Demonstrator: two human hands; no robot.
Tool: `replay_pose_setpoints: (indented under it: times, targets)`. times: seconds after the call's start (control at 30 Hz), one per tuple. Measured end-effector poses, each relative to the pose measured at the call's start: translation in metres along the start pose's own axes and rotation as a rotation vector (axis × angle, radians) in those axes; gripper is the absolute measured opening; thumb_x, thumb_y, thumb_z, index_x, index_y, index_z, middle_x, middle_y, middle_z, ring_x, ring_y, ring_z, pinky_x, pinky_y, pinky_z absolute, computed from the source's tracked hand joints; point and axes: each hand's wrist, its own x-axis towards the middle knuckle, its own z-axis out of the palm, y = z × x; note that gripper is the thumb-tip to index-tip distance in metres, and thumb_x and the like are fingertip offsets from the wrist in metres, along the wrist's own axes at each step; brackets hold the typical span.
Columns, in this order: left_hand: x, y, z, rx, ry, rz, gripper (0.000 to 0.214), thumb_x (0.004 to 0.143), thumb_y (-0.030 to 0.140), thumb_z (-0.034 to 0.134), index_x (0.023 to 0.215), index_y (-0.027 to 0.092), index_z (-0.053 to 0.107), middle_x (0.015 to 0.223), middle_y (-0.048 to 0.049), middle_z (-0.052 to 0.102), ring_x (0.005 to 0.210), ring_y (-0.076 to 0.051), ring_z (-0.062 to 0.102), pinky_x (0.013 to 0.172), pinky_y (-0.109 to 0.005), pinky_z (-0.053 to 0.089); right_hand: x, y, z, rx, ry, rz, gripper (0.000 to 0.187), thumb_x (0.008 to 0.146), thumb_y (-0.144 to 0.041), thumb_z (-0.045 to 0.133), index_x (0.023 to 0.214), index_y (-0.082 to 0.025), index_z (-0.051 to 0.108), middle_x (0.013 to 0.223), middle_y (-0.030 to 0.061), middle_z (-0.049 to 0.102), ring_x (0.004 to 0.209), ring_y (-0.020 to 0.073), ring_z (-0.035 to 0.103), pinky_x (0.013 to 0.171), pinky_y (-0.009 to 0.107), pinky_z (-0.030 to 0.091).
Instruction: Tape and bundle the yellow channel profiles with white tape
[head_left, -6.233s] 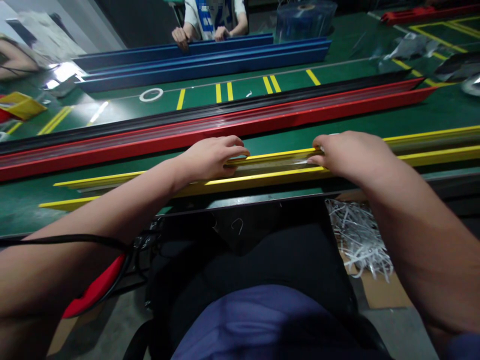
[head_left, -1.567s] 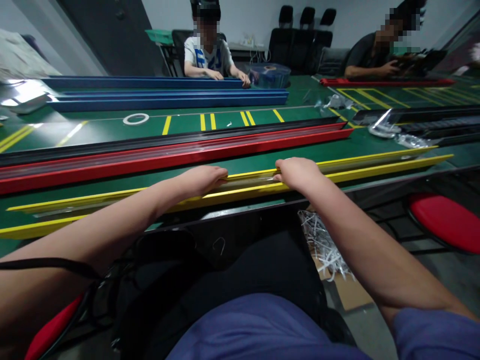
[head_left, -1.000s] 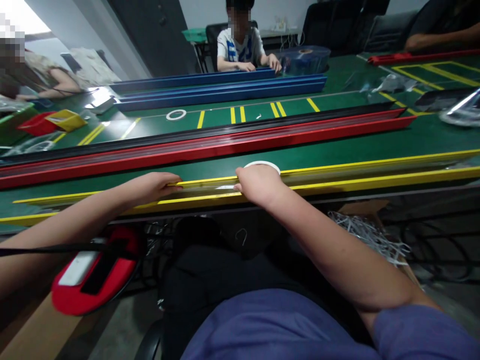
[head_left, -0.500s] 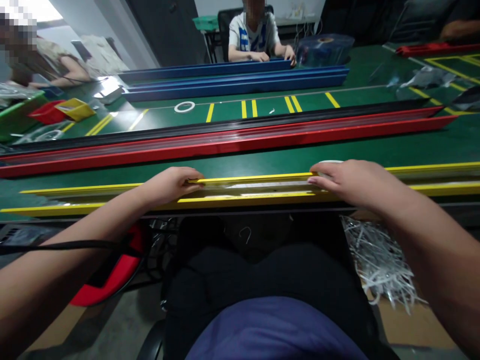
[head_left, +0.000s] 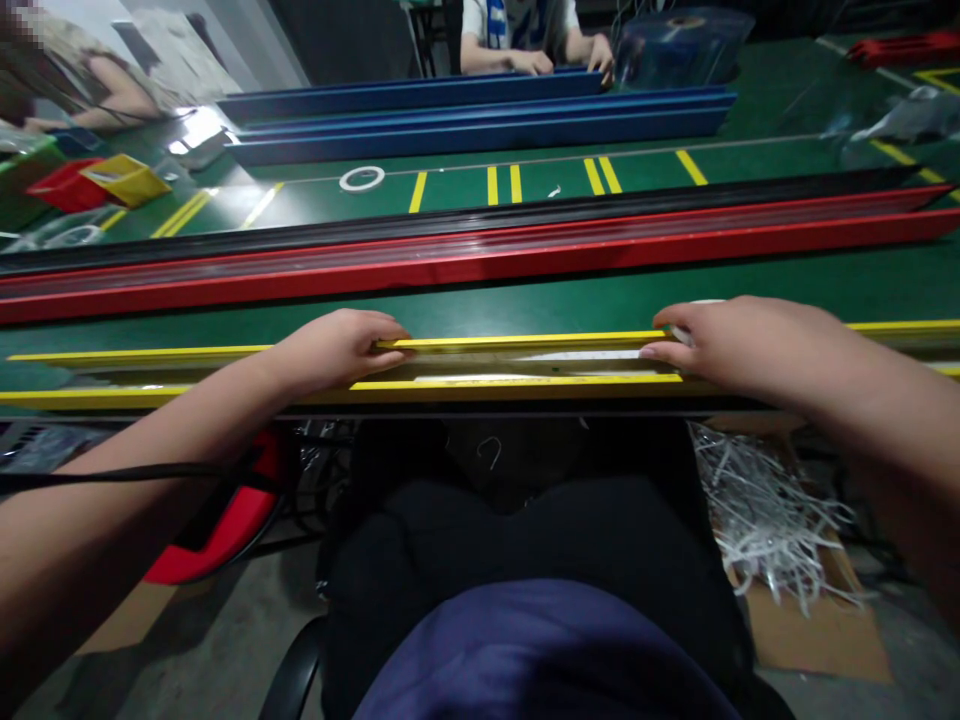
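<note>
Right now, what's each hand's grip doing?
Left hand: closed on the yellow rail.
Right hand: closed on the same rail, firmness can't be told.

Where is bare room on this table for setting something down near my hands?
A strip of green mat lies between the long yellow channel and the long red channel. Your left hand and right hand crowd the yellow channel.

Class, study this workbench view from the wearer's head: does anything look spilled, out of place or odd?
A tangle of white plastic strips lies heaped on flattened cardboard on the floor, right of the lap, below the green workbench. It looks odd because it resembles loose scrap, not stored material.
</note>
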Motion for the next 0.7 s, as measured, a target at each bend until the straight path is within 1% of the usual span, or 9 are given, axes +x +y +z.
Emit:
replay_pose_setpoints:
  times: [0.17, 0.3, 0.43, 0.53, 0.63, 0.7]
  targets:
    - [0.004, 0.002, 0.001, 0.014, -0.005, 0.006, 0.045, 0.1, 0.056, 0.048, 0.1, 0.019, 0.074, 0.098, -0.0087, 0.073, 0.086, -0.021, 0.065, 0.076, -0.028, 0.045, -0.004, -0.005, 0.004, -0.076, 0.067, -0.065, 0.053, 0.095, -0.07, 0.053, 0.11, -0.023, 0.073, 0.093, 0.0139, 0.072, 0.083, 0.0302, 0.065, 0.078, 0.04, 0.045]
    - [0.005, 0.0, 0.002, 0.049, 0.013, 0.06, 0.044, 0.101, 0.055, 0.048, 0.101, 0.019, 0.075, 0.099, -0.0092, 0.073, 0.086, -0.021, 0.066, 0.076, -0.029, 0.045, -0.008, -0.009, 0.006, -0.135, 0.095, -0.081, 0.051, 0.095, -0.067, 0.055, 0.109, -0.022, 0.073, 0.087, 0.014, 0.07, 0.083, 0.0301, 0.064, 0.08, 0.04, 0.045]
    - [0.01, 0.003, 0.004, 0.127, 0.039, 0.122, 0.041, 0.101, 0.052, 0.049, 0.09, 0.02, 0.072, 0.091, -0.0072, 0.069, 0.08, -0.019, 0.063, 0.072, -0.028, 0.043, -0.011, -0.018, 0.001, -0.196, 0.103, -0.082, 0.043, 0.097, -0.059, 0.056, 0.11, -0.022, 0.073, 0.083, 0.014, 0.069, 0.078, 0.0292, 0.064, 0.077, 0.04, 0.045]
    - [0.015, 0.007, 0.005, 0.179, 0.058, 0.182, 0.043, 0.103, 0.053, 0.048, 0.083, 0.021, 0.067, 0.085, -0.0057, 0.064, 0.077, -0.018, 0.06, 0.07, -0.029, 0.041, -0.014, -0.024, -0.003, -0.199, 0.097, -0.079, 0.038, 0.098, -0.052, 0.054, 0.113, -0.022, 0.072, 0.084, 0.0144, 0.07, 0.077, 0.0297, 0.065, 0.076, 0.04, 0.045]
    - [0.019, 0.01, 0.005, 0.187, 0.044, 0.219, 0.044, 0.105, 0.054, 0.045, 0.084, 0.021, 0.065, 0.083, -0.0053, 0.062, 0.075, -0.018, 0.059, 0.069, -0.029, 0.04, -0.016, -0.028, -0.006, -0.197, 0.089, -0.082, 0.036, 0.098, -0.048, 0.055, 0.115, -0.021, 0.072, 0.085, 0.0162, 0.07, 0.08, 0.0322, 0.066, 0.077, 0.042, 0.044]
    - [0.021, 0.012, 0.005, 0.183, 0.034, 0.228, 0.045, 0.106, 0.054, 0.043, 0.084, 0.02, 0.065, 0.083, -0.0052, 0.061, 0.074, -0.018, 0.058, 0.069, -0.029, 0.04, -0.015, -0.029, -0.008, -0.194, 0.091, -0.097, 0.034, 0.098, -0.046, 0.056, 0.113, -0.019, 0.073, 0.085, 0.0165, 0.07, 0.083, 0.0325, 0.066, 0.079, 0.043, 0.044]
